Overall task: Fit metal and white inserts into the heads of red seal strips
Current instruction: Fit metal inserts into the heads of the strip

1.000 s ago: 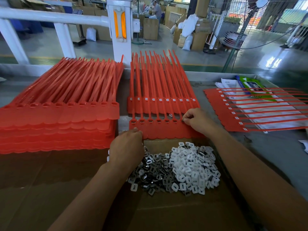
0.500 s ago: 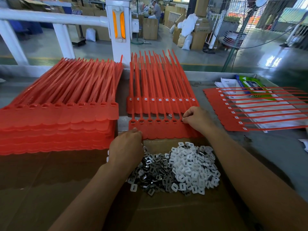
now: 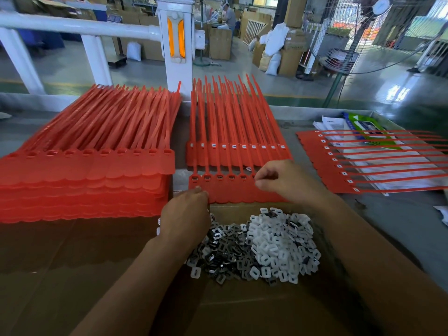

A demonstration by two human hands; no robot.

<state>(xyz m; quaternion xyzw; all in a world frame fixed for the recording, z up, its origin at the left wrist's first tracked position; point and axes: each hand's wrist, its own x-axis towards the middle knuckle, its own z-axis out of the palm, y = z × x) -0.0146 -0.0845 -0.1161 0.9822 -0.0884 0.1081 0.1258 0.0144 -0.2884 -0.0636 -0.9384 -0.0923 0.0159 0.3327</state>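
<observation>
Bright daylight from upper right; 1 strong glare patch on the polished floor (image 3: 400, 93). Red seal strips (image 3: 84, 170) at left oversaturated: edges glow, surface detail lost. Near cardboard (image 3: 242, 311) dimmer, with soft shadows under both forearms (image 3: 135, 275). Wide-angle bowing: white rail (image 3: 72, 25) curves toward the top-left edge. Centre sharp; corners soft, far background hazy.

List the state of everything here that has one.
Front seal sheet: five heads show metal inserts.
Rear seal sheet: white inserts fitted.
Right seal sheet: white inserts fitted.
Left stack: top heads empty.
Insert pile: loose.
Left hand: at front sheet's edge.
Right hand: fingers curled over heads.
</observation>
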